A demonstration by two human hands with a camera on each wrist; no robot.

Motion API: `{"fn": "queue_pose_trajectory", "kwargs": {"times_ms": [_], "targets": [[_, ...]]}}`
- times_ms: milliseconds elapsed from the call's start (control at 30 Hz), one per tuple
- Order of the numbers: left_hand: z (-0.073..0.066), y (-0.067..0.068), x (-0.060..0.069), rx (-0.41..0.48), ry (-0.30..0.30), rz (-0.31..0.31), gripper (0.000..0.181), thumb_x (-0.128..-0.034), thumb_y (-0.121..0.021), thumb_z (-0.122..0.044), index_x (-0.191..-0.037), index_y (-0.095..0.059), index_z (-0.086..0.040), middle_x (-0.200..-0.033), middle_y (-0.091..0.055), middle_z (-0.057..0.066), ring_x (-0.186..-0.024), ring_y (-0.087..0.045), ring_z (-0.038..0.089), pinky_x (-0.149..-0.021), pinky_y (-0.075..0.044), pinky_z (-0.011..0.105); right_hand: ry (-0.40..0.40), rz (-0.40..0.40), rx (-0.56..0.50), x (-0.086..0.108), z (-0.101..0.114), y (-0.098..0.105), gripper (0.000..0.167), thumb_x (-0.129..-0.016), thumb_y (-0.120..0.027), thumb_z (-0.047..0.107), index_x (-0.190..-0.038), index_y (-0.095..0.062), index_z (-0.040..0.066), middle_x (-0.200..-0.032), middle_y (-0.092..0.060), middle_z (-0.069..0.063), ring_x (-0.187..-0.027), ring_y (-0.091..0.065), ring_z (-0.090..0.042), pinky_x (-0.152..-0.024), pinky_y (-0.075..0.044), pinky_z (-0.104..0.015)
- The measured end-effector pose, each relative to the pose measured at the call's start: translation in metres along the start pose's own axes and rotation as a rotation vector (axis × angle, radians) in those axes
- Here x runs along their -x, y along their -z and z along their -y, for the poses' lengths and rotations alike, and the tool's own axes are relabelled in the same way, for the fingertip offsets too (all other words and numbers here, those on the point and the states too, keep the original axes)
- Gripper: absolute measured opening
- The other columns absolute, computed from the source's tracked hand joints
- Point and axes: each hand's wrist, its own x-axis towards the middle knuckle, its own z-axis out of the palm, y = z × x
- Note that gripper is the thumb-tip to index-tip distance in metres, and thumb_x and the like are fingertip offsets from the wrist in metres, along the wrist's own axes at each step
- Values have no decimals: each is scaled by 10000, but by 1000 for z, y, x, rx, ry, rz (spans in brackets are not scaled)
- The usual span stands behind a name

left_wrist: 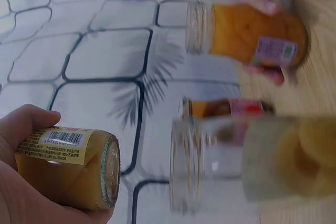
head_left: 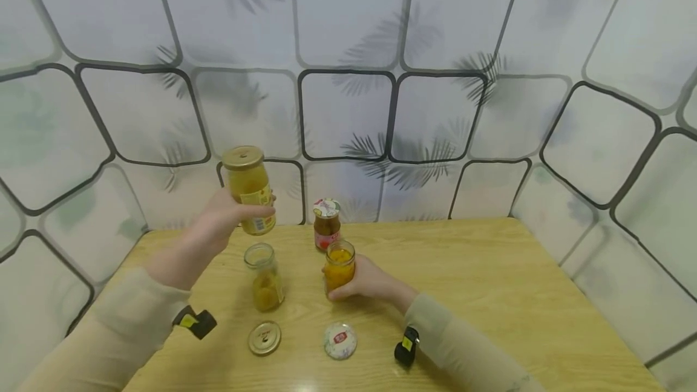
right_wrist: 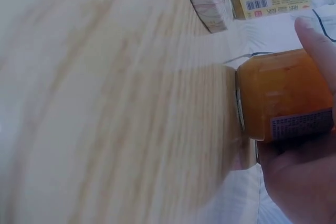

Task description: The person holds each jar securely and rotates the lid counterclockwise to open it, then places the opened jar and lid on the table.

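My left hand (head_left: 235, 210) grips a gold-lidded jar (head_left: 247, 183) of yellow fruit, raised above the table. The jar's barcode label and base face the left wrist view. An open jar of orange fruit (head_left: 340, 266) is in the grasp of my right hand (head_left: 370, 280); whether its base touches the table I cannot tell. Between the hands stands an open glass jar (head_left: 265, 283) with yellow fruit pieces low inside, its bare rim close in the left wrist view. A gold lid (head_left: 264, 338) and a white patterned lid (head_left: 340, 341) lie on the table nearer me.
Behind the orange jar stands a smaller closed jar (head_left: 327, 231) with a patterned lid, dark contents and a pink label. The wooden table (head_left: 463, 271) meets a patterned wall covering (head_left: 348, 114) at the back and sides.
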Motion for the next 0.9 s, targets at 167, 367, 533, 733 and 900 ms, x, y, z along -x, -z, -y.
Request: {"fn": "queue_pose_trajectory", "kwargs": {"times_ms": [167,367,533,733,900], "targets": [[-5,-21,2,14,-1,59,639,-932,-755,-53,-1499,-468,13,-1441,-606,182,-1406,-522,379,-1271,-322,605,-23,9,-13,1,0,1,711,-821,-913,77,-1437,-563,16,-1398,-704,-129,-1298,-658,-263,-1228,-436,-505],[-10,-40,9,-37,-18,113,588,-900,-785,-57,-1427,-539,31,-1442,-618,236,-1356,-574,395,-1228,-382,617,-36,-12,-12,2,-2,-1,779,-812,-929,118,-1464,-513,24,-1380,-694,-125,-1262,-659,-232,-1206,-456,-493],[-18,-53,14,-56,-48,155,566,-863,-822,-68,-1372,-588,16,-1355,-679,211,-1280,-631,361,-1195,-424,591,-38,-29,-53,5,-2,-1,820,-817,-920,126,-1501,-474,43,-1380,-672,-130,-1241,-647,-220,-1178,-472,-462],[-23,-68,19,-38,-106,231,576,-821,-849,-21,-1345,-613,14,-1331,-702,218,-1223,-677,305,-1183,-452,580,-54,-34,-75,13,1,5,832,-839,-904,134,-1533,-451,52,-1442,-632,-152,-1311,-616,-259,-1198,-455,-472],[-22,-77,22,-32,-129,297,548,-806,-838,-3,-1316,-640,30,-1289,-729,222,-1144,-720,242,-1159,-491,540,-10,-23,-125,19,8,17,942,-868,-881,135,-1622,-330,8,-1621,-478,-223,-1505,-461,-410,-1287,-337,-565]]}}
